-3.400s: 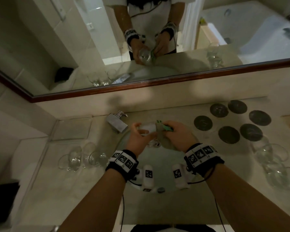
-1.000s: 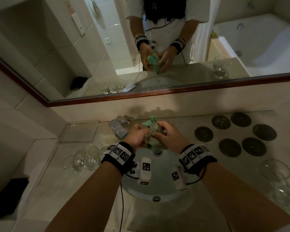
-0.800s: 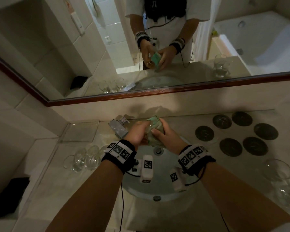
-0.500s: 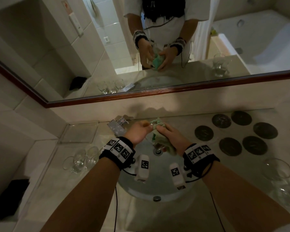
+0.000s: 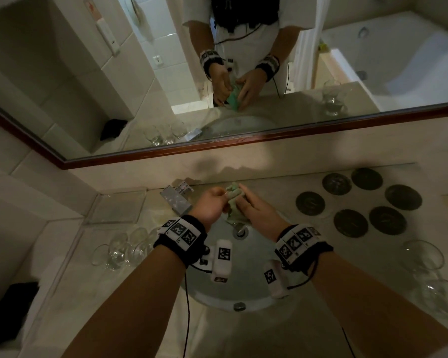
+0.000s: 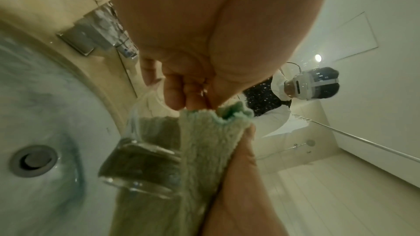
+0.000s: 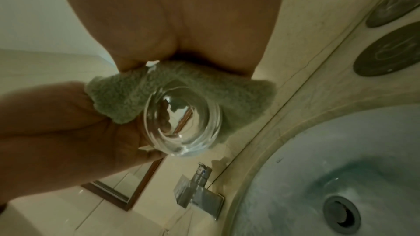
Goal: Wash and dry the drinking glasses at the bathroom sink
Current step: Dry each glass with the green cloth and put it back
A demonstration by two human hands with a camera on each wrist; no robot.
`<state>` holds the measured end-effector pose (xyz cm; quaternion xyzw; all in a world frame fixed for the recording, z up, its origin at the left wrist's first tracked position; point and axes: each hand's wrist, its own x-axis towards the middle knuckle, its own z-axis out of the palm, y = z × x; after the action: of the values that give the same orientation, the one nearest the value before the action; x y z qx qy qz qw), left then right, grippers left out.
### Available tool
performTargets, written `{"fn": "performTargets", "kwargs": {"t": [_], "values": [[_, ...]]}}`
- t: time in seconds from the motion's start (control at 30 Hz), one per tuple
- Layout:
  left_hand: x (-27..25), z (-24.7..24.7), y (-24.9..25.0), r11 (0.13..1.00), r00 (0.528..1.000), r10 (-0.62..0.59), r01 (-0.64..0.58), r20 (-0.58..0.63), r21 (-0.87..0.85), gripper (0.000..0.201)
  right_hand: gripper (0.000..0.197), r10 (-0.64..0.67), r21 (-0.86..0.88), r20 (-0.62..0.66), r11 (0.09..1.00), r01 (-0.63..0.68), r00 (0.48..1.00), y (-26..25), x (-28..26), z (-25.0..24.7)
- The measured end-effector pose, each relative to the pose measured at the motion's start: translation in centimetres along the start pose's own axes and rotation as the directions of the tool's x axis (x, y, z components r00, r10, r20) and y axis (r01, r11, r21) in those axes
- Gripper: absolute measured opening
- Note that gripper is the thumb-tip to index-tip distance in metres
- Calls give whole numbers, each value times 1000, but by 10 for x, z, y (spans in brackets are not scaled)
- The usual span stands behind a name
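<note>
left hand: clamped on glass rim.
right hand: wraps cloth round it.
Risk: wet glass slipping into sink, centre frame.

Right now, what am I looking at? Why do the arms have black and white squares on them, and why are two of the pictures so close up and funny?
These are a person's two arms, not a machine. The squares are patterned bands worn on the wrists, and each wrist also carries a small camera.

The big picture comes from a camera on the person's head, looking down at a bathroom sink with a mirror above it. The two close-up pictures come from the wrist cameras, so they look along the hands.

The left hand grips a clear drinking glass over the sink. The right hand holds a green cloth against it and partly inside it.

On the counter lie more glasses on the left and on the right, six dark round coasters, and a silver faucet behind the basin.
</note>
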<state>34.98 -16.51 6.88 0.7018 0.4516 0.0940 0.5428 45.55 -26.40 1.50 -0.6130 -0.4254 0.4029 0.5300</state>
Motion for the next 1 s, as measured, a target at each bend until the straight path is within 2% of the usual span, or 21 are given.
{"fn": "performTargets", "kwargs": {"t": [0.1,0.17,0.27,0.33,0.4,0.53,0.63,0.73,0.87,1.0], "values": [[-1,1,2,1000,1000,-10,10,-10,-19,20,61,-3,-86,63,996,9,998,5,1,4],[-4,2,4,999,1000,-18,17,-18,-46,16,68,-33,-124,56,991,40,998,8,3,5],[-6,4,5,993,999,-12,7,-42,-115,16,69,-40,-90,44,995,44,998,4,7,5],[-6,3,6,988,999,6,-14,-51,-152,19,59,0,-49,28,999,2,1000,2,10,5],[-6,2,6,988,999,25,-32,-48,-148,18,52,77,118,29,990,-80,997,0,12,6],[-12,-1,3,988,993,108,-111,-37,-107,17,34,225,432,62,872,-229,972,-13,4,4],[-17,-2,1,977,987,157,-159,-24,-139,21,53,278,644,223,677,-356,934,-15,-1,5],[-21,-5,2,967,980,197,-195,-4,-165,23,58,320,719,295,545,-430,900,-17,-2,4],[-24,-16,6,940,952,298,-279,73,-199,23,60,316,781,295,463,-418,902,-24,-2,2],[-26,-28,6,917,906,390,-366,166,-158,19,64,298,793,287,458,-400,910,-25,-2,-2]]}}
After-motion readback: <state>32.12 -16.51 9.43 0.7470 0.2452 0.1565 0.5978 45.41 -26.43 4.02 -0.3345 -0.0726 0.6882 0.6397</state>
